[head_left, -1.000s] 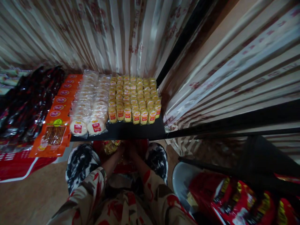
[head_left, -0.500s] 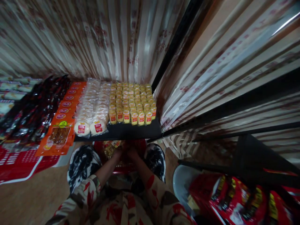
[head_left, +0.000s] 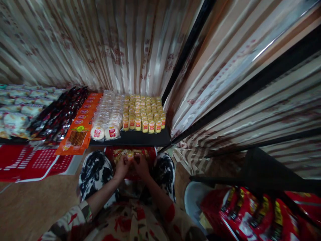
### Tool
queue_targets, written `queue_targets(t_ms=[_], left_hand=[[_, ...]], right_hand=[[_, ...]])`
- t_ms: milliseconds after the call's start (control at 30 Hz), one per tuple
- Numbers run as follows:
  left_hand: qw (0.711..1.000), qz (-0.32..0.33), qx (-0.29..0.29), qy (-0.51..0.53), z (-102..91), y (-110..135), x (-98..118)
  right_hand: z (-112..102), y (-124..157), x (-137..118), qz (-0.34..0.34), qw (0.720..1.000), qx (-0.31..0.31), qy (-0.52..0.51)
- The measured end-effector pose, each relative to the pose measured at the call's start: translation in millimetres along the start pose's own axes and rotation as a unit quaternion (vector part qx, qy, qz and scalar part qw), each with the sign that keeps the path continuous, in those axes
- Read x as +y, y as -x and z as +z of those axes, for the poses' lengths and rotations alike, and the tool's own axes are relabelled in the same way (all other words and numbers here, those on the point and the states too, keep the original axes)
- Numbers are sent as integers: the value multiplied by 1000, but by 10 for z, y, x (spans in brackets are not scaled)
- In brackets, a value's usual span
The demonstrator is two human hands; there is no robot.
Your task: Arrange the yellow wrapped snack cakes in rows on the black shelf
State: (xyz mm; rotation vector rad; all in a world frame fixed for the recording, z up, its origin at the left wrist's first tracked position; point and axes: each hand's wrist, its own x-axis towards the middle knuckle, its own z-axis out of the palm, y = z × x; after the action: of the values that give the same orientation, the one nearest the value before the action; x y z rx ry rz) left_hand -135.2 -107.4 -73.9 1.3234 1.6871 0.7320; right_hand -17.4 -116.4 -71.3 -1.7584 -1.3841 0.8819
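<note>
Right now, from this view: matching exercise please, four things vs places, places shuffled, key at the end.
Things
1. Yellow packets in rows
2. Orange packets
3. Left hand
4. Pale tub

Places
A. Over the red bin, beside the right hand
B. To the right of the right knee
C. Toward the right end of the black shelf
D. Between the dark packets and the round white packets

Pairs: 1-C, 2-D, 3-A, 4-B

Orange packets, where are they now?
In the head view, the orange packets lie left of centre on the black shelf, between the dark shiny packets and wrapped white rounds.
</note>
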Motion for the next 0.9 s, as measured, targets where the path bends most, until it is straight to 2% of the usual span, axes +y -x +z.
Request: queue_targets(t_ms=[100,200,333,433,633,900], left_hand=[[998,51,40,0,-119,56,173],[993,101,57,11,-195,15,429],[989,125,66,33,-221,-203,787],[988,137,75,8,-204,-420,963],[984,149,83,-44,-122,-750,1066],[984,147,87,-53,1,-890,1074]], right_hand=[[-112,1,-219,-47,998,23,-19],[-225,-94,-414,-75,996,39,-23],[-322,-309,-594,-101,991,81,-21],[-334,-458,-654,-110,990,90,-15],[-242,-675,-598,-120,987,102,-13],[-205,-819,-498,-111,987,108,-35]])
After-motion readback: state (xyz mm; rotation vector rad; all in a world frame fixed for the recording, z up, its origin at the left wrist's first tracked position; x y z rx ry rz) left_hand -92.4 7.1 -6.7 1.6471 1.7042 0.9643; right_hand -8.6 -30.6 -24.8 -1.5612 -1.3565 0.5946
